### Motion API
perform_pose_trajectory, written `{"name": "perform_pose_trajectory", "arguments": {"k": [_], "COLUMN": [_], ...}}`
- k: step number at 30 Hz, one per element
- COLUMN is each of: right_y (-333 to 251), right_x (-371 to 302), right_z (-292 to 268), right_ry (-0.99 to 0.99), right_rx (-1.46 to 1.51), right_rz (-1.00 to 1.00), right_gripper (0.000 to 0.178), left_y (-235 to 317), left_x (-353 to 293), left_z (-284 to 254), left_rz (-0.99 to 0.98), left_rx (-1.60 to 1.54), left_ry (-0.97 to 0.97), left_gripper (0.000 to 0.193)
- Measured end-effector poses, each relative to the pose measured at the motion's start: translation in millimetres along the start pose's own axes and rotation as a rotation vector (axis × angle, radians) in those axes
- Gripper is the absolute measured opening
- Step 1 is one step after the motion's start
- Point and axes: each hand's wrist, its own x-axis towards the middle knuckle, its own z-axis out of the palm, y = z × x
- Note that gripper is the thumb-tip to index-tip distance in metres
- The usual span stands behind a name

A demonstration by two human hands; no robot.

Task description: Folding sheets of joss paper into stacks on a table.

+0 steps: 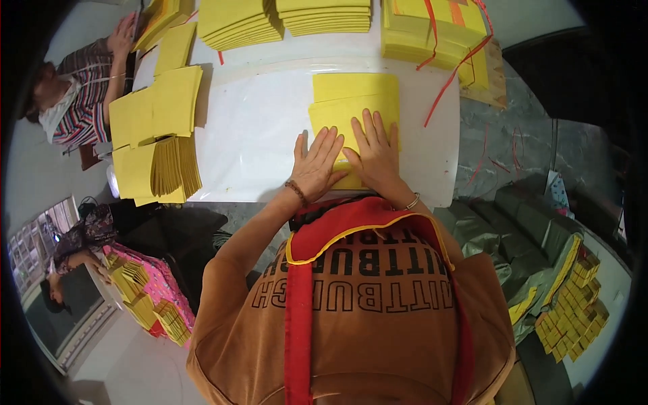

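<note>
My left hand (317, 165) and right hand (374, 152) lie flat, side by side and open, fingers spread, pressing down on the near edge of a small stack of yellow paper sheets (354, 101) that sits on the white worktop (256, 135) right in front of me. Nothing is gripped; I only bear down with my palms. I judge that uneven pressure could skew the top sheet or crease it crookedly, since the smooth surface lets the sheets slide. To my left lie more yellow sheets with a fanned folded bundle (175, 165), and taller piles (324, 17) line the far edge, one tied with red string (449, 84). Another person's hand (123, 34) rests on a far-left pile. I see no real container; loose folded pieces (570, 307) heap over dark sacks (526, 233) at my right.
</note>
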Motion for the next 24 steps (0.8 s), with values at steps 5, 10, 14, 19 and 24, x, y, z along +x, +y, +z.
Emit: {"name": "perform_pose_trajectory", "arguments": {"k": [5, 10, 14, 19, 24], "right_y": [16, 30, 39, 35, 45], "right_x": [-6, -10, -8, -17, -28], "right_z": [-8, -6, -24, -40, -23], "right_ry": [0.07, 0.066, 0.106, 0.239, 0.223], "right_rx": [-0.121, -0.094, 0.503, 0.822, 1.074], "right_rz": [0.05, 0.033, 0.114, 0.342, 0.491], "right_gripper": [0.059, 0.057, 0.055, 0.056, 0.055], "left_y": [6, 23, 6, -19, -103], "left_x": [6, 32, 46, 36, 14], "left_z": [-2, -7, 1, -52, -50], "left_rz": [0.048, 0.097, 0.205, 0.008, -0.119], "left_rx": [0.165, 0.396, 0.31, -0.002, 0.332], "left_ry": [0.133, 0.144, 0.236, 0.384, 0.563], "left_gripper": [0.064, 0.06, 0.047, 0.044, 0.053]}}
